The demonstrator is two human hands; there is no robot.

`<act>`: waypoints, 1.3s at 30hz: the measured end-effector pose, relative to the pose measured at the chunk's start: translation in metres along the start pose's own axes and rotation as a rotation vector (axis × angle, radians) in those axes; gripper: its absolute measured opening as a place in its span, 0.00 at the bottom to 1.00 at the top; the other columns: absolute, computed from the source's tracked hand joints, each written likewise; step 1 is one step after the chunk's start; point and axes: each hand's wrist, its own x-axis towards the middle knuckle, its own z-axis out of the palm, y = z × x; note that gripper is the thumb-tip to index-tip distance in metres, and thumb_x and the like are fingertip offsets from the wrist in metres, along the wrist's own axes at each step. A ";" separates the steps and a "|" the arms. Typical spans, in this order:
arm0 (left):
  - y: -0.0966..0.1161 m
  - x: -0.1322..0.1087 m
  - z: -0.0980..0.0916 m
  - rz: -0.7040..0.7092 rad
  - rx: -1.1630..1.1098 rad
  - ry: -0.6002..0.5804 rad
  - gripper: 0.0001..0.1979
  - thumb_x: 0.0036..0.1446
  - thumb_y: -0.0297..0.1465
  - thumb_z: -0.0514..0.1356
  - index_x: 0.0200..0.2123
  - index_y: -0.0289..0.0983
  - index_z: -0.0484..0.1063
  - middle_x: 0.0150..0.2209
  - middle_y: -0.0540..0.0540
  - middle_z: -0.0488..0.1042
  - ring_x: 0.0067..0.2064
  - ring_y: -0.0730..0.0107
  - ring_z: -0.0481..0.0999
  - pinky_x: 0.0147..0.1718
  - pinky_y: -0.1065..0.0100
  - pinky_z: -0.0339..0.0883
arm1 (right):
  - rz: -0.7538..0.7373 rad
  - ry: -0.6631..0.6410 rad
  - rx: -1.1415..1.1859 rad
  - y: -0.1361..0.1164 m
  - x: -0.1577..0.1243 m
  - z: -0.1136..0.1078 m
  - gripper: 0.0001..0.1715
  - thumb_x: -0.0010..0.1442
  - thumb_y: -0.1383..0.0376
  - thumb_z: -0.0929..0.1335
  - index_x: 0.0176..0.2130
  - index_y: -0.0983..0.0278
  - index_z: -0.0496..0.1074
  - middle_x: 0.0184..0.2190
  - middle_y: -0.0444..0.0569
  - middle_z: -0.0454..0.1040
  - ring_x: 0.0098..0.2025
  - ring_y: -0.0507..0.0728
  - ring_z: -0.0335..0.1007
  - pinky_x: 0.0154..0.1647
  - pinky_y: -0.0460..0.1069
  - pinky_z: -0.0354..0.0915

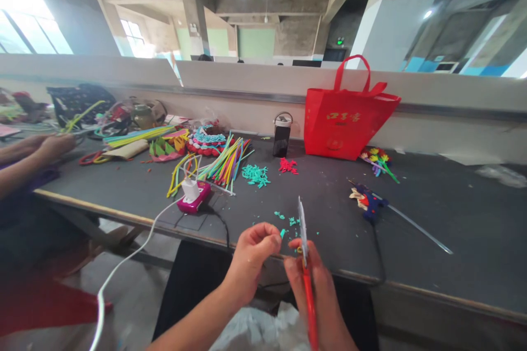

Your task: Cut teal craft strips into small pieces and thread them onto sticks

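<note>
My right hand (315, 279) grips red-handled scissors (305, 263), blades pointing up and away over the table edge. My left hand (253, 255) is closed in a pinch on a small teal piece (282, 233) just left of the blades. Small teal bits (288, 219) lie scattered on the dark table (329, 197) right in front of both hands.
Piles of teal (255, 174) and red (287, 165) cut pieces, a bundle of coloured sticks (224, 163), a pink power strip (193, 196) with white cable, a blue glue gun (370, 203), a red tote bag (346, 115), a black bottle (282, 134). Another person's hand (53, 145) works at left.
</note>
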 end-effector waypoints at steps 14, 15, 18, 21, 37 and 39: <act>-0.002 -0.009 0.017 -0.061 -0.237 0.046 0.08 0.50 0.31 0.63 0.26 0.35 0.67 0.23 0.52 0.69 0.22 0.78 0.66 0.24 0.75 0.61 | 0.051 -0.124 -0.174 -0.002 -0.011 0.018 0.18 0.65 0.52 0.58 0.44 0.62 0.64 0.29 0.46 0.79 0.28 0.57 0.77 0.25 0.45 0.64; -0.003 -0.008 0.017 -0.058 -0.232 0.050 0.08 0.50 0.31 0.63 0.26 0.35 0.67 0.23 0.52 0.69 0.23 0.78 0.66 0.25 0.75 0.62 | 0.059 -0.125 -0.177 -0.002 -0.011 0.017 0.18 0.65 0.53 0.58 0.45 0.62 0.64 0.29 0.46 0.79 0.28 0.57 0.77 0.25 0.46 0.64; -0.005 -0.008 0.016 -0.047 -0.211 0.054 0.07 0.51 0.31 0.63 0.26 0.34 0.68 0.23 0.51 0.69 0.24 0.77 0.67 0.26 0.74 0.62 | 0.073 -0.121 -0.180 -0.002 -0.013 0.016 0.18 0.65 0.53 0.57 0.45 0.62 0.65 0.29 0.47 0.79 0.28 0.57 0.77 0.26 0.45 0.64; -0.005 -0.008 0.017 -0.054 -0.205 0.061 0.07 0.50 0.31 0.63 0.26 0.34 0.68 0.23 0.51 0.68 0.24 0.77 0.66 0.25 0.75 0.61 | 0.084 -0.125 -0.161 0.001 -0.014 0.018 0.18 0.65 0.53 0.57 0.45 0.62 0.66 0.29 0.47 0.78 0.29 0.57 0.77 0.27 0.46 0.65; -0.010 -0.007 0.020 -0.041 -0.164 0.089 0.08 0.48 0.31 0.64 0.26 0.34 0.69 0.22 0.51 0.67 0.24 0.78 0.64 0.25 0.76 0.60 | 0.182 -0.022 0.079 0.000 -0.014 0.029 0.36 0.62 0.42 0.55 0.47 0.67 0.70 0.35 0.56 0.79 0.30 0.59 0.77 0.27 0.47 0.67; -0.009 -0.006 0.021 -0.048 -0.158 0.094 0.08 0.47 0.31 0.64 0.26 0.34 0.69 0.22 0.52 0.67 0.23 0.79 0.64 0.24 0.76 0.59 | 0.181 0.004 0.140 0.002 -0.015 0.031 0.36 0.62 0.43 0.55 0.48 0.68 0.70 0.37 0.57 0.79 0.32 0.60 0.77 0.28 0.47 0.68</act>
